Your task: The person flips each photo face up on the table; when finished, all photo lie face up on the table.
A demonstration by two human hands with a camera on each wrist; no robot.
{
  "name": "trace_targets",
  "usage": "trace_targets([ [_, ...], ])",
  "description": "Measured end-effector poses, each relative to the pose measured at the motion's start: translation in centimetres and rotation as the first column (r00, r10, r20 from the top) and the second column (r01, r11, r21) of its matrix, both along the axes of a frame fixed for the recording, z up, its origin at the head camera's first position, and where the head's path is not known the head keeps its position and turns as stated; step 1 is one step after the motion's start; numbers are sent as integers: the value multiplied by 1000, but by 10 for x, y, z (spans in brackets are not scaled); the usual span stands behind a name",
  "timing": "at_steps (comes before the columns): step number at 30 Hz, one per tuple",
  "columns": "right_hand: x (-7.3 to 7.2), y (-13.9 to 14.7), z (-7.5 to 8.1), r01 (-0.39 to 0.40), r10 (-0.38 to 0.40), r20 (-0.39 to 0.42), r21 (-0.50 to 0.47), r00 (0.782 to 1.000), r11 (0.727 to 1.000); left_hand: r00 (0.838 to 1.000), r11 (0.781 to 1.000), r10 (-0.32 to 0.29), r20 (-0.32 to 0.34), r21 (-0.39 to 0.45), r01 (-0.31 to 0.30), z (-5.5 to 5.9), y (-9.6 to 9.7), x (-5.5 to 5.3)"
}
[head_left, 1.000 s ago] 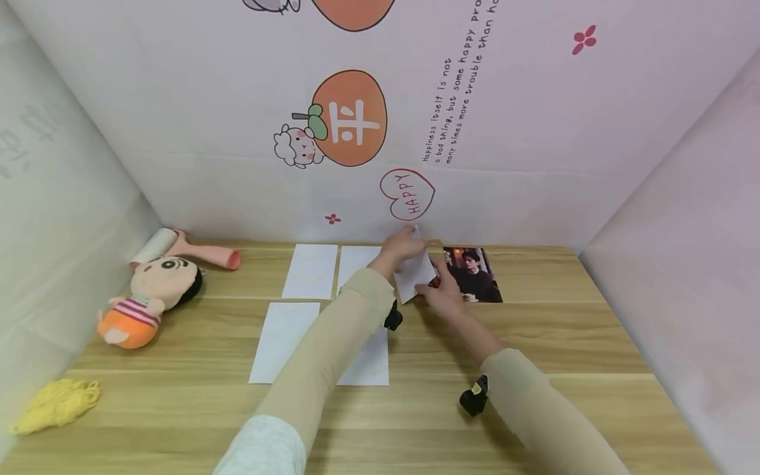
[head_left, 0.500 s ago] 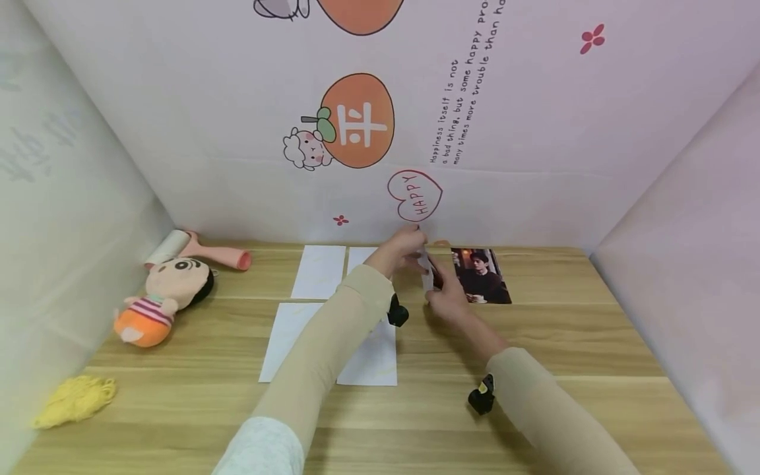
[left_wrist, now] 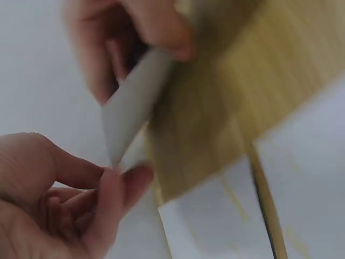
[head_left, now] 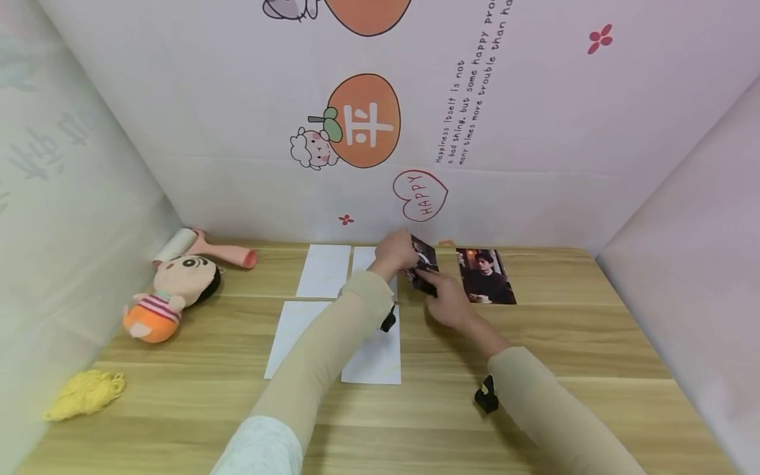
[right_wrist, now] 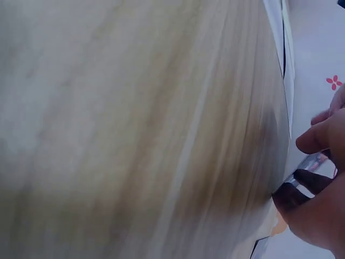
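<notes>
A dark photo card (head_left: 425, 251) is held up between both hands near the back of the table, its printed side showing in the head view. My left hand (head_left: 396, 251) pinches its left side, and my right hand (head_left: 451, 302) grips its lower right part. Seen from the left wrist, the card's pale back (left_wrist: 132, 105) slants between the left fingertips below and the right fingers above. Just right of the hands lies another photo card (head_left: 485, 277), face up, showing a person in a dark top. In the right wrist view the held card is mostly covered by fingers.
Several white cards lie in rows left of the hands, including one at the back (head_left: 323, 270) and one in front (head_left: 373, 356). Further left are a lint roller (head_left: 222, 253), a plush doll (head_left: 178, 280) and yellow yarn (head_left: 87, 394). A printed wall sheet (head_left: 522, 204) borders the table's back.
The held card has been turned over: its white back faced the head camera, then its edge, and now its printed side. The head view has shifted slightly left.
</notes>
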State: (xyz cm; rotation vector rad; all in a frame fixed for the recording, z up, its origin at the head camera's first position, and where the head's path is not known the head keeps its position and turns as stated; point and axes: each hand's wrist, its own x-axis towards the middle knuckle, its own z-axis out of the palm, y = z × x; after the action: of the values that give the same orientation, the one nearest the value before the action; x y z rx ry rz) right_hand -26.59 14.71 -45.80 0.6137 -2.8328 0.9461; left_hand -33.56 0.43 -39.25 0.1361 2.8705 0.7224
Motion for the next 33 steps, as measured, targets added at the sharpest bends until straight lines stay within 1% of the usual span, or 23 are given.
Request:
trace_targets([
  [1,0,0,0,3,-3,-10,43,1000,999,1000,995,1,-29,-101,-4,0,1,2],
  [3,0,0,-1,11,-8,-34,106,999,994,1000,985,1,-31,-174,-6,-2,2,4],
  [6,0,1,-3,17,-6,-66,169,998,985,999,975,-37,-16,-222,32,-5,4,4],
  [8,-1,1,-3,21,-8,-69,188,998,982,997,963,-81,16,-255,83,-8,3,4],
  [12,-2,3,-3,27,-20,-32,233,999,972,983,927,-174,66,-326,186,-11,0,4],
  [14,-3,3,-2,26,-23,-13,266,1000,964,978,924,-193,83,-320,210,-11,-2,6],
  [17,-3,3,-1,19,-21,1,309,1000,951,973,927,-198,118,-301,225,-12,-5,7],
  [21,-3,3,1,28,-39,27,336,999,942,964,917,-217,151,-306,255,-14,-7,8],
  [23,-3,3,2,34,-49,34,348,998,937,961,913,-223,161,-311,264,-16,-7,8],
  [25,-3,3,2,37,-58,47,362,997,931,959,913,-223,177,-307,269,-17,-7,8],
  [27,-3,4,3,39,-68,64,376,996,926,957,911,-217,192,-313,269,-21,-5,6],
  [29,-3,4,3,40,-77,81,388,994,921,957,909,-209,201,-321,266,-25,-3,3],
  [32,-2,5,5,43,-88,94,401,992,915,958,908,-213,191,-324,267,-26,-4,4],
  [33,-2,5,5,43,-87,91,405,992,913,959,910,-217,185,-318,267,-24,-5,6],
])
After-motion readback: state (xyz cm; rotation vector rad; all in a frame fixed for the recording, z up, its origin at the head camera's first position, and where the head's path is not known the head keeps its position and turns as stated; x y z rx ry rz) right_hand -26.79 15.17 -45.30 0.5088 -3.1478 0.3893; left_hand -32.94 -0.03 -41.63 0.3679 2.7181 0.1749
